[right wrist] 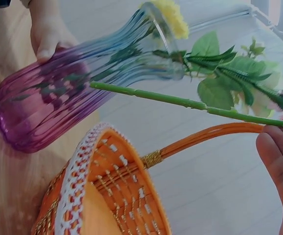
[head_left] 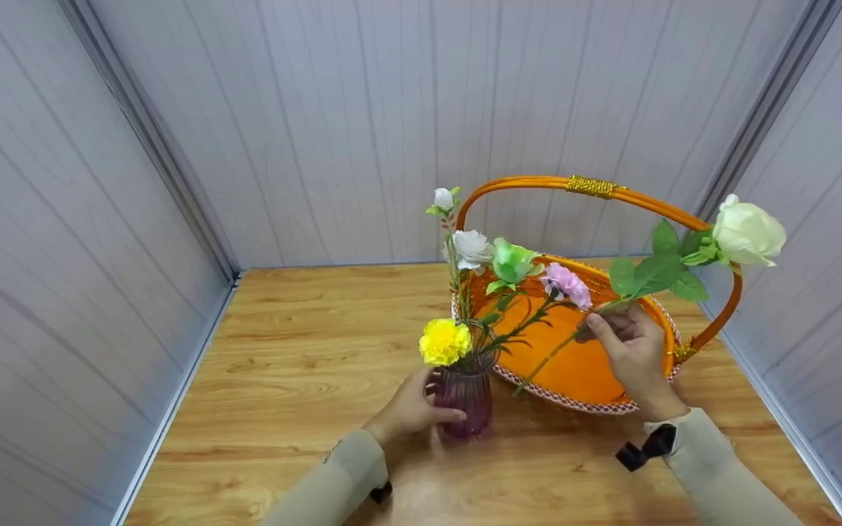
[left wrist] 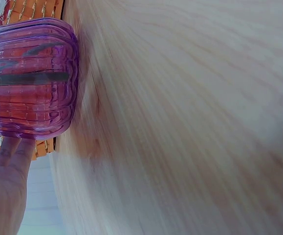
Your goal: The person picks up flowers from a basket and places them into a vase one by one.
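Note:
A ribbed glass vase [head_left: 465,402], purple toward its base, stands on the table with several artificial flowers in it. My left hand [head_left: 412,409] grips its lower left side, thumb across the front; in the left wrist view the fingers [left wrist: 15,155] lie along the glass. A yellow carnation [head_left: 444,342] leans out over that hand. Between thumb and fingers my right hand [head_left: 629,343] pinches the green stem [right wrist: 180,101] of a white rose [head_left: 748,232]. This rose tilts up to the right, its bare stem end pointing down toward the vase.
An orange woven basket [head_left: 563,394] with a white-and-red trimmed rim and a tall arched handle [head_left: 523,183] stands right behind the vase, under my right hand. Pale panel walls [head_left: 319,131] enclose the wooden table [head_left: 304,351] at the back and both sides.

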Action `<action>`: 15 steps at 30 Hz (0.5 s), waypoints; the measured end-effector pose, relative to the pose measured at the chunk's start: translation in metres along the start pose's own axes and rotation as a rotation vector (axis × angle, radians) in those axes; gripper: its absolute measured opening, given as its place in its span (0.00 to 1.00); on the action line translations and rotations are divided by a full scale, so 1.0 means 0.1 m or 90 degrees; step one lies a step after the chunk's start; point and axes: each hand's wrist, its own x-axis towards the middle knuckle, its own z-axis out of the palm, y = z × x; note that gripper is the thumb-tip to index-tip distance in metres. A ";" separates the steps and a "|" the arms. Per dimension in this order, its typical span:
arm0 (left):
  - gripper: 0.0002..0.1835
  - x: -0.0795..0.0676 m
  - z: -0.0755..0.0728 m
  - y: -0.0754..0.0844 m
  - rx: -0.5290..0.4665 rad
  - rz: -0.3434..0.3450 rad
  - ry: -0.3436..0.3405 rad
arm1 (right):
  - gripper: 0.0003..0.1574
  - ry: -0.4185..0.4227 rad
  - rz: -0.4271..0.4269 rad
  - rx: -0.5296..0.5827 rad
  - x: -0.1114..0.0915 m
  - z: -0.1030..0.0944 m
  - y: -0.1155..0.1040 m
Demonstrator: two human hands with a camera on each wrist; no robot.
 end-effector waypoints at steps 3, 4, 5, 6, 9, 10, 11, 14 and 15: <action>0.45 0.00 0.00 0.00 0.006 0.004 -0.003 | 0.01 0.004 -0.024 0.024 0.01 0.02 -0.04; 0.45 0.00 0.00 -0.01 0.004 0.005 -0.005 | 0.02 0.003 -0.032 0.033 0.02 0.02 -0.06; 0.46 0.00 0.00 -0.01 0.005 0.004 -0.006 | 0.04 0.003 -0.039 0.042 0.02 0.03 -0.07; 0.46 0.00 0.00 -0.01 0.003 0.002 -0.006 | 0.06 0.002 -0.046 0.051 0.02 0.03 -0.08; 0.46 0.00 -0.01 -0.01 0.004 0.001 -0.008 | 0.09 0.001 -0.062 0.066 0.03 0.06 -0.14; 0.46 0.00 0.00 -0.01 0.004 0.001 -0.007 | 0.08 0.000 -0.067 0.069 0.03 0.08 -0.16; 0.46 0.00 0.00 -0.01 0.005 -0.001 -0.006 | 0.07 0.001 -0.073 0.074 0.03 0.09 -0.18; 0.45 0.00 0.00 0.00 0.000 -0.002 -0.004 | 0.01 0.004 -0.091 0.094 0.03 0.13 -0.26; 0.46 0.00 0.00 0.00 -0.002 -0.002 -0.004 | 0.03 0.007 -0.096 0.105 0.03 0.15 -0.28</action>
